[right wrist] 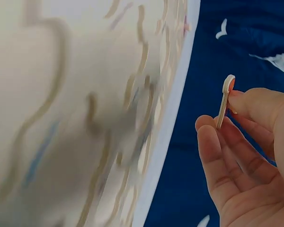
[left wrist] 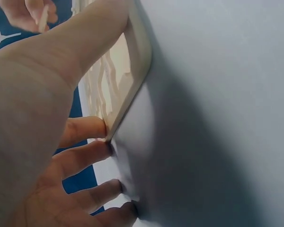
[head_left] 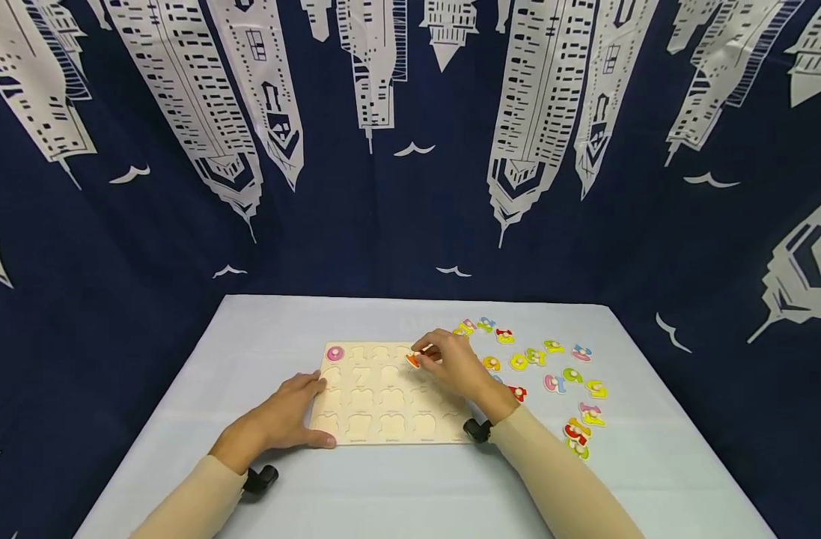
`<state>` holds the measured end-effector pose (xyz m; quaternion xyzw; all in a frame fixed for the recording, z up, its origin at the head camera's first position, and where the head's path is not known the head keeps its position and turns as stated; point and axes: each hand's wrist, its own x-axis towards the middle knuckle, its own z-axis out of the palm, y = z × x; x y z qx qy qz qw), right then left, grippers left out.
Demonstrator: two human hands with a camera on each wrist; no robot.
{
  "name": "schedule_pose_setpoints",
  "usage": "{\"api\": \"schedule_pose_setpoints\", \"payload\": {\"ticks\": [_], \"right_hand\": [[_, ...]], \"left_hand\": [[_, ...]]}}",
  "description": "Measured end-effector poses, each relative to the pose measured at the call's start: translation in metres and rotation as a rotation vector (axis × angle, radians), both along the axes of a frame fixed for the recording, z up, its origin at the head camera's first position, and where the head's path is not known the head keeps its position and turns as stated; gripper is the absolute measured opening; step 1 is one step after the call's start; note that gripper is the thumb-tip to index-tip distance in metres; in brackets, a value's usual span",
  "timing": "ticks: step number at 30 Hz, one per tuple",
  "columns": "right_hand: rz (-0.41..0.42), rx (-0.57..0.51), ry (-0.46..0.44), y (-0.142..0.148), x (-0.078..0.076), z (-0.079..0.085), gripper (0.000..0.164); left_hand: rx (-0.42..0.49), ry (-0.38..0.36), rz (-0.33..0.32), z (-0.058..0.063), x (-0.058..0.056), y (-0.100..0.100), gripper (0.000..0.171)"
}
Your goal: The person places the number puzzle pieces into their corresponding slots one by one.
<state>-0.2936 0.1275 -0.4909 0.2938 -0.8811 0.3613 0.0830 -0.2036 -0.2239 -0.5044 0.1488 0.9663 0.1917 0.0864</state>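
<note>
In the head view, a pale wooden board (head_left: 376, 408) with rows of shaped recesses lies on the white-covered counter (head_left: 410, 494). The person's left hand (head_left: 282, 412) rests at the board's left edge, its thumb by the near corner and its fingers farther up the side; its grip is spread wide and touches the edge without closing round it. The right hand (head_left: 453, 367) is above the board's far right part, its grip pinched on a small orange piece (head_left: 412, 361) over the top row. A round pink piece (head_left: 335, 352) sits in the far left recess, and colourful loose pieces (head_left: 536, 357) are scattered on the counter to the right of the board. Behind hangs a dark blue cloth (head_left: 376, 224) printed with white buildings and birds. In the left wrist view, the left hand's thumb reaches along the board's rim at the top, its index finger touches another stretch of the edge, and the remaining fingers are fanned apart. In the right wrist view, the orange piece is seen edge-on between thumb and fingertips, apart from the board, whose nearer recesses are blurred.
</note>
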Motion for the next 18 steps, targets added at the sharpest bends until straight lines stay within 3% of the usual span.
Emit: {"api": "schedule_pose_setpoints", "payload": {"ticks": [7, 12, 18], "right_hand": [[0.052, 0.060, -0.063, -0.055, -0.020, -0.005, 0.008], [0.087, 0.085, -0.034, -0.087, -0.035, -0.011, 0.010], [0.044, 0.127, -0.098, -0.108, -0.048, -0.020, 0.011]], "left_hand": [[-0.007, -0.016, 0.005, 0.003, 0.001, -0.001, 0.120], [-0.030, 0.000, -0.004, 0.008, -0.002, -0.001, 0.119], [-0.023, -0.012, -0.015, 0.009, -0.004, -0.001, 0.120]]}}
